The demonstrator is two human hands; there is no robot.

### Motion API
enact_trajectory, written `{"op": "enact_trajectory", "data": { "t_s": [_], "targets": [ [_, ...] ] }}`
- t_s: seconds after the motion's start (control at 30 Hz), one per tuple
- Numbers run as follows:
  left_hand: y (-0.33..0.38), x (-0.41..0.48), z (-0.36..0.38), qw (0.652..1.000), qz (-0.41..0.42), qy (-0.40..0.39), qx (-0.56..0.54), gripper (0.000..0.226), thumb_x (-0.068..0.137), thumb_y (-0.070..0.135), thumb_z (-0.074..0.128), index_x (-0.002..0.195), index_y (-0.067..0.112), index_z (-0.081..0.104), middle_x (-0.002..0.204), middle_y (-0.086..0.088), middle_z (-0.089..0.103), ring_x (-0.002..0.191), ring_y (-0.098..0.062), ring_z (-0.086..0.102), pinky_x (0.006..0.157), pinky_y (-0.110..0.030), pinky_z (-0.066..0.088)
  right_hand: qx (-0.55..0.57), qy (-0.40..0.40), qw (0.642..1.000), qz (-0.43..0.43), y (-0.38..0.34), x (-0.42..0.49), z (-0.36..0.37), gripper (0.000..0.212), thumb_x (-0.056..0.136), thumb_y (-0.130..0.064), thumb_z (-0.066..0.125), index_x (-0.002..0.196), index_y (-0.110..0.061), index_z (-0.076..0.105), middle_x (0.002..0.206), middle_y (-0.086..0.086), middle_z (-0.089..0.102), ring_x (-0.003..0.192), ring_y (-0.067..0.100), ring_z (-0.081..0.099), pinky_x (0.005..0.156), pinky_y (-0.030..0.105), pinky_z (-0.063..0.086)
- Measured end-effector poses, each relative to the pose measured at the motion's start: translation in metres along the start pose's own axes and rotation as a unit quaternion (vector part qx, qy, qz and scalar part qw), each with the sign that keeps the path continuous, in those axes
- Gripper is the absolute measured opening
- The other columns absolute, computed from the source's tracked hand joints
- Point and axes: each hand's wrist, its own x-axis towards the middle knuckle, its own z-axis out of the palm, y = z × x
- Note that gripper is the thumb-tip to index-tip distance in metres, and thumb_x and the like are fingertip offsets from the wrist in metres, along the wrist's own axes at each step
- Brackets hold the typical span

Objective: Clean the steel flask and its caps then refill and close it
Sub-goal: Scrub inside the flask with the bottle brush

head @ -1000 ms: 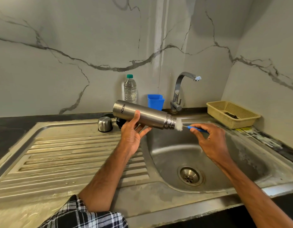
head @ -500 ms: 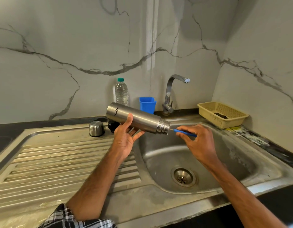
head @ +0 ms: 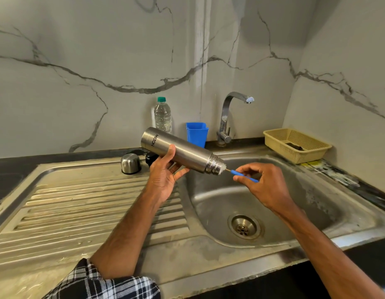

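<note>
Brushed steel flask (head: 180, 153), uncapped, held almost level above the left edge of the sink basin (head: 219, 197), mouth pointing right and tipped slightly down, probably to let loosened dirt drain into the basin instead of pooling inside. Gripped around the middle by the left hand (head: 163, 178), thumb on the near side, fingers curled beneath, leaving the mouth free. Thin bottle brush (head: 244, 176) with a blue handle, pinched between thumb and fingertips of the right hand (head: 265, 186). White bristles (head: 223, 168) mostly inside the neck, only a tuft showing at the rim. A light pinch, better suited to twirling and sliding than to forcing. Set aside at the back of the draining board (head: 79, 201), behind the left hand: steel outer cap (head: 130, 163) and, just beside it, black inner cap (head: 151, 158), apparently awaiting their own wash. Against the back wall, handy for the refill: clear water bottle (head: 163, 115), blue cup (head: 197, 133) and tap (head: 228, 117), no stream visible. Judged stage: scrubbing the inside, with rinse, refill and closing not yet done.
</note>
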Motion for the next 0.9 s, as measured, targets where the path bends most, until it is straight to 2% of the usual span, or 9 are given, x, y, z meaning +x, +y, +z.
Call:
{"op": "enact_trajectory", "data": {
  "t_s": [0.1, 0.23, 0.3, 0.37, 0.43, 0.53, 0.63, 0.77, 0.9],
  "targets": [
    [-0.0002, -0.0007, 0.0011, 1.0, -0.003, -0.004, -0.009, 0.103, 0.035, 0.045, 0.103, 0.123, 0.012, 0.061, 0.119, -0.015, 0.073, 0.114, -0.029, 0.07, 0.081, -0.045, 0.062, -0.026, -0.013, 1.0, 0.01, 0.0, -0.0002, 0.002, 0.009, 0.09, -0.033, 0.072, 0.085, -0.03, 0.079, 0.065, -0.015, 0.068, 0.062, 0.003, 0.063, 0.059, 0.022, 0.05],
    [0.0013, -0.0005, 0.0004, 1.0, -0.006, -0.01, 0.002, 0.105, 0.037, 0.045, 0.102, 0.127, 0.011, 0.06, 0.124, -0.016, 0.071, 0.117, -0.03, 0.068, 0.084, -0.046, 0.061, -0.008, -0.117, 0.988, 0.096, 0.0003, -0.0006, 0.0042, 0.055, 0.098, -0.054, 0.044, 0.064, -0.019, 0.07, 0.046, -0.008, 0.049, 0.044, 0.005, 0.043, 0.055, 0.026, 0.035],
    [0.0008, -0.0005, -0.0002, 1.0, -0.007, -0.011, 0.009, 0.105, 0.037, 0.046, 0.102, 0.127, 0.012, 0.06, 0.125, -0.016, 0.071, 0.118, -0.03, 0.067, 0.086, -0.047, 0.061, 0.024, -0.12, 0.988, 0.098, -0.0005, -0.0005, 0.0015, 0.049, 0.094, -0.056, 0.051, 0.071, -0.019, 0.073, 0.051, -0.01, 0.055, 0.047, 0.003, 0.046, 0.055, 0.024, 0.038],
    [0.0009, -0.0004, -0.0008, 1.0, -0.006, -0.011, 0.007, 0.103, 0.036, 0.045, 0.102, 0.125, 0.013, 0.06, 0.122, -0.015, 0.072, 0.117, -0.029, 0.068, 0.087, -0.047, 0.061, 0.044, -0.079, 0.993, 0.073, -0.0013, 0.0002, -0.0015, 0.022, 0.085, -0.044, 0.074, 0.082, -0.023, 0.074, 0.064, -0.012, 0.066, 0.058, 0.002, 0.059, 0.056, 0.017, 0.045],
    [0.0014, -0.0005, -0.0011, 1.0, -0.004, -0.011, 0.002, 0.104, 0.034, 0.045, 0.103, 0.123, 0.013, 0.06, 0.121, -0.015, 0.073, 0.115, -0.028, 0.069, 0.086, -0.047, 0.061, 0.011, -0.048, 0.998, 0.033, -0.0036, -0.001, -0.0023, 0.021, 0.075, -0.029, 0.086, 0.092, -0.022, 0.076, 0.077, -0.013, 0.07, 0.073, 0.0, 0.065, 0.062, 0.009, 0.049],
    [0.0017, 0.0002, 0.0002, 1.0, -0.008, -0.01, -0.007, 0.105, 0.034, 0.044, 0.103, 0.125, 0.013, 0.06, 0.123, -0.016, 0.072, 0.114, -0.028, 0.07, 0.084, -0.046, 0.062, -0.008, -0.018, 1.0, -0.001, -0.0026, -0.0036, -0.0007, 0.019, 0.079, -0.02, 0.083, 0.098, -0.02, 0.079, 0.081, -0.015, 0.072, 0.075, -0.003, 0.066, 0.064, 0.007, 0.048],
    [0.0017, -0.0002, 0.0007, 1.0, -0.009, -0.008, 0.001, 0.106, 0.035, 0.045, 0.103, 0.126, 0.012, 0.06, 0.125, -0.016, 0.071, 0.116, -0.028, 0.069, 0.083, -0.046, 0.062, -0.013, -0.055, 0.998, 0.0, -0.0034, -0.0041, -0.0015, 0.01, 0.091, -0.029, 0.071, 0.084, -0.026, 0.078, 0.061, -0.011, 0.068, 0.055, 0.0, 0.061, 0.054, 0.011, 0.043],
    [0.0013, -0.0038, 0.0037, 0.999, -0.013, -0.01, 0.035, 0.109, 0.039, 0.048, 0.101, 0.131, 0.011, 0.058, 0.125, -0.015, 0.071, 0.117, -0.029, 0.068, 0.08, -0.043, 0.062, 0.028, -0.156, 0.985, 0.06, -0.0028, -0.0066, 0.0015, 0.055, 0.103, -0.042, 0.045, 0.06, -0.016, 0.067, 0.043, -0.002, 0.046, 0.041, 0.007, 0.041, 0.052, 0.026, 0.037],
    [-0.0008, -0.0046, 0.0058, 0.999, -0.014, 0.009, 0.034, 0.076, 0.068, 0.036, 0.087, 0.132, 0.01, 0.056, 0.127, -0.016, 0.069, 0.121, -0.031, 0.066, 0.08, -0.043, 0.062, 0.028, -0.13, 0.988, 0.08, 0.0033, -0.0017, 0.0011, 0.03, 0.093, -0.05, 0.062, 0.081, -0.024, 0.071, 0.061, -0.005, 0.065, 0.054, 0.005, 0.057, 0.058, 0.029, 0.049]
  ]
}}
